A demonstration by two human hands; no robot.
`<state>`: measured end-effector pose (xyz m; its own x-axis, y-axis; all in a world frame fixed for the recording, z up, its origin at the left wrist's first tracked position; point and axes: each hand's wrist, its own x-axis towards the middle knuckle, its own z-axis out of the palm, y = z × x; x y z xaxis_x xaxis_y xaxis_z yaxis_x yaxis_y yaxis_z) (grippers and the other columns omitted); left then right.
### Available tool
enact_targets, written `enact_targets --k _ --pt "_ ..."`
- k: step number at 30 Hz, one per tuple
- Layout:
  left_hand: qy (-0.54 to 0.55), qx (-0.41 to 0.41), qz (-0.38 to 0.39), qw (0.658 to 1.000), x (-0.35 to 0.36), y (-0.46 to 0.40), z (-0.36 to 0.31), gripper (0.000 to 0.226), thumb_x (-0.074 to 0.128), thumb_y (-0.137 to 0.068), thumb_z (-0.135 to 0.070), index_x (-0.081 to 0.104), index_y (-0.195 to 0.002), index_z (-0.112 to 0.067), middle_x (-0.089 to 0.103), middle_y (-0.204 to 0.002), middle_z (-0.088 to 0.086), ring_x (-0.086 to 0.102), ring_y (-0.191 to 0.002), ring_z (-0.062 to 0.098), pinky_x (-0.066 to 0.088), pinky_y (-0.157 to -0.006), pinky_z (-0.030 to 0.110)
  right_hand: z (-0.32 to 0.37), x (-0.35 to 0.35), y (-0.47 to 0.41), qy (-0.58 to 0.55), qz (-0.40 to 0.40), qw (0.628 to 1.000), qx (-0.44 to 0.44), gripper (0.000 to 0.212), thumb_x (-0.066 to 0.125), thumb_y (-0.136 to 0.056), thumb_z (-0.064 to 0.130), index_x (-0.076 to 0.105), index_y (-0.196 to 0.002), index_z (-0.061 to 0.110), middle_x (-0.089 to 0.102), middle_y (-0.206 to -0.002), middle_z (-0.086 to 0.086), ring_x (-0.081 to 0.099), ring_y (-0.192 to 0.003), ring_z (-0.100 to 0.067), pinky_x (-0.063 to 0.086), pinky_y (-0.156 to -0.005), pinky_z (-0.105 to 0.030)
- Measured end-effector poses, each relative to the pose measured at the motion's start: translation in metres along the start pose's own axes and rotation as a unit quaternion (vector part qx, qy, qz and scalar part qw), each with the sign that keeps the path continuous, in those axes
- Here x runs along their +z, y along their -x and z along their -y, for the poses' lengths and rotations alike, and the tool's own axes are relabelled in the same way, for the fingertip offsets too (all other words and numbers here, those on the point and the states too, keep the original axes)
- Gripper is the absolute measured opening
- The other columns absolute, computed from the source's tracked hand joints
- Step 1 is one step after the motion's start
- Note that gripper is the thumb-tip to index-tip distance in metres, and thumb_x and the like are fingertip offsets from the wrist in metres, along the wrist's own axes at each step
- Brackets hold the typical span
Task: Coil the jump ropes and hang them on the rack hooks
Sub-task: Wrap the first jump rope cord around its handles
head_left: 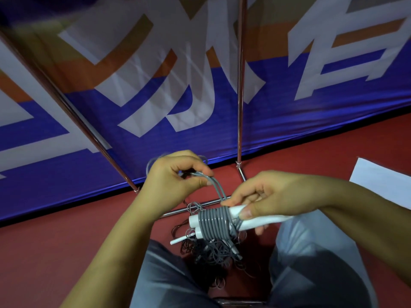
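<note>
No box, bin or basket in view; nothing sits inside anything else. The only bundle is the grey rope point(214, 226), wound in close side-by-side turns round two white handles point(262, 220) that lie together, roughly level, pointing left to right.

Right hand point(264, 198): fingers curled over the handles from above, thumb point(246, 212) pressed flat on the upper handle just right of the last turn. Firm grip, hand closed round the pair.

Left hand point(175, 174): raised above and left of the bundle, fingers bent in, thumb and forefinger pinching several loose strands of the same rope. Those strands arc down from the pinch to the wound section (about three or four, count unsure). A blurred loop of rope shows behind the knuckles.

Below the bundle, between the person's knees point(164, 274), a tangle of thin dark rope point(211, 254) lies on the red floor point(55, 241), with a small white tube end point(178, 240) poking out left.

Metal rack point(240, 85): two uprights and a low cross bar stand just beyond the hands, in front of a blue, orange and white banner point(155, 85). Hooks not visible in this view.

White sheet point(384, 181) on the floor, far right
</note>
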<state>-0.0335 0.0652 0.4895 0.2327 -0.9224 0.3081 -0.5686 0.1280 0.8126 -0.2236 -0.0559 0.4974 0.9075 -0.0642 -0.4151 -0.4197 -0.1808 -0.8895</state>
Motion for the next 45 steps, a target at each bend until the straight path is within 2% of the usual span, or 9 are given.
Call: enact_targets --k 8,12,16,20,25,29,36,40,45 --pt "0.009 -0.065 -0.152 0.986 0.030 0.027 -0.023 0.024 0.076 -0.068 -0.008 0.065 -0.060 -0.028 0.066 -0.074 -0.007 0.061 -0.066 0.004 0.048 -0.062 0.017 0.003 0.006 0.000 0.053 -0.100 0.993 -0.025 0.029 0.061 -0.090 0.004 0.065 -0.116 0.018 0.069 -0.087 0.006 0.062 -0.061 0.007 0.046 -0.064 -0.012" --pt "0.069 -0.180 -0.161 0.968 0.058 0.039 -0.036 0.023 0.075 -0.078 -0.009 0.055 -0.069 -0.016 0.067 -0.065 -0.003 0.058 -0.054 0.006 0.048 -0.053 0.028 -0.004 0.015 -0.011 0.204 -0.157 0.966 -0.036 0.017 0.060 -0.093 0.021 0.072 -0.103 0.014 0.070 -0.087 -0.007 0.063 -0.080 -0.017 0.050 -0.079 -0.036" --pt "-0.030 -0.156 -0.140 0.977 0.064 0.041 -0.032 0.031 0.072 -0.075 -0.022 0.044 -0.083 -0.033 0.063 -0.079 -0.023 0.058 -0.058 0.001 0.048 -0.056 0.022 -0.008 0.018 -0.012 0.155 -0.227 0.959 -0.064 0.018 0.060 -0.092 0.014 0.071 -0.107 0.014 0.068 -0.071 0.013 0.061 -0.069 -0.003 0.044 -0.067 -0.015" --pt "-0.060 -0.165 -0.134 0.975 0.069 0.043 -0.030 0.048 0.070 -0.075 -0.017 0.037 -0.083 -0.050 0.063 -0.082 -0.016 0.056 -0.057 0.006 0.047 -0.057 0.031 -0.013 0.018 -0.013 0.158 -0.261 0.947 -0.101 0.024 0.061 -0.092 0.015 0.070 -0.114 0.016 0.073 -0.088 -0.005 0.064 -0.082 -0.015 0.046 -0.077 -0.022" --pt "-0.032 -0.192 -0.141 0.971 0.063 0.041 -0.025 0.043 0.073 -0.073 -0.004 0.041 -0.080 -0.032 0.059 -0.064 -0.010 0.048 -0.048 0.003 0.040 -0.053 0.016 -0.015 0.019 -0.011 0.128 -0.271 0.945 -0.132 0.020 0.060 -0.092 0.012 0.071 -0.109 0.007 0.072 -0.088 -0.011 0.059 -0.075 -0.005 0.047 -0.068 -0.012" --pt "-0.072 -0.195 -0.106 0.972 0.059 0.040 -0.026 0.036 0.069 -0.073 -0.007 0.041 -0.077 -0.030 0.059 -0.063 -0.021 0.047 -0.048 0.003 0.040 -0.052 0.020 -0.019 0.020 -0.014 0.108 -0.279 0.942 -0.150 0.027 0.062 -0.092 0.012 0.067 -0.118 0.012 0.067 -0.087 0.014 0.056 -0.071 0.017 0.042 -0.071 -0.006" --pt "-0.086 -0.174 -0.136 0.971 0.061 0.040 -0.025 0.033 0.062 -0.076 -0.002 0.044 -0.072 -0.030 0.056 -0.059 -0.014 0.044 -0.046 0.007 0.038 -0.048 0.026 -0.022 0.026 -0.022 0.066 -0.305 0.933 -0.177 0.040 0.055 -0.082 0.028 0.068 -0.117 0.012 0.060 -0.073 0.040 0.057 -0.074 0.019 0.040 -0.073 -0.005" --pt "-0.131 -0.206 -0.116 0.963 0.056 0.035 -0.024 0.028 0.063 -0.079 -0.015 0.041 -0.063 -0.020 0.051 -0.050 -0.013 0.039 -0.045 0.009 0.029 -0.045 0.023 -0.024 0.028 -0.021 0.058 -0.336 0.924 -0.175 0.038 0.056 -0.083 0.027 0.069 -0.116 0.015 0.066 -0.077 0.030 0.062 -0.073 0.010 0.044 -0.071 -0.009" --pt "-0.229 -0.264 -0.051 0.936 0.046 0.026 -0.030 0.023 0.057 -0.081 -0.037 0.046 -0.071 -0.020 0.053 -0.059 -0.004 0.048 -0.060 0.016 0.032 -0.054 0.029 -0.025 0.031 -0.025 0.139 -0.379 0.899 -0.171 0.040 0.053 -0.084 0.033 0.069 -0.117 0.017 0.068 -0.087 -0.007 0.064 -0.081 -0.022 0.049 -0.077 -0.036"
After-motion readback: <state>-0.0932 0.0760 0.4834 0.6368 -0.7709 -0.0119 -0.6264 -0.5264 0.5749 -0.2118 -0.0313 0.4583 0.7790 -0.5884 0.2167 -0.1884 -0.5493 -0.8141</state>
